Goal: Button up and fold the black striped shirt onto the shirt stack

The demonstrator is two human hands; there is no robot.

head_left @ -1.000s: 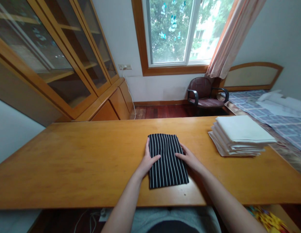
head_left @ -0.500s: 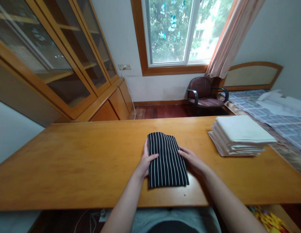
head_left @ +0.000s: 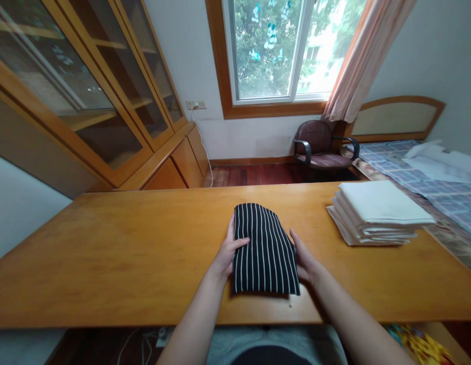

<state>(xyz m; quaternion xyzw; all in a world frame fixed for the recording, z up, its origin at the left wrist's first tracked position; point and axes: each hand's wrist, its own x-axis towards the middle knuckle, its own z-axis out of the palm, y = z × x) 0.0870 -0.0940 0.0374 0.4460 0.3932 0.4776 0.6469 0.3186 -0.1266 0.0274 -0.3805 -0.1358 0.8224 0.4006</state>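
A folded black cloth with white stripes (head_left: 263, 253) is held just above the wooden table (head_left: 124, 253), its right side sloping down. At its left edge, my left hand (head_left: 226, 251) is closed on the cloth, thumb on top and the other fingers underneath, mostly hidden. Along the opposite edge, my right hand (head_left: 304, 261) supports the cloth with fingers tucked under it. The right thumb points up, off the fabric.
To the right on the table stands a stack of folded white cloths (head_left: 383, 213). Beyond the table are an office chair (head_left: 322, 144), a bed (head_left: 444, 182) and a glass-fronted cabinet (head_left: 140, 101). Yellow patterned fabric (head_left: 421, 344) shows below the table's right front edge.
My right hand has slid down the right edge and partly beneath the cloth, its thumb lifting off the top. The cloth's right side has bent. My left hand keeps its grip.
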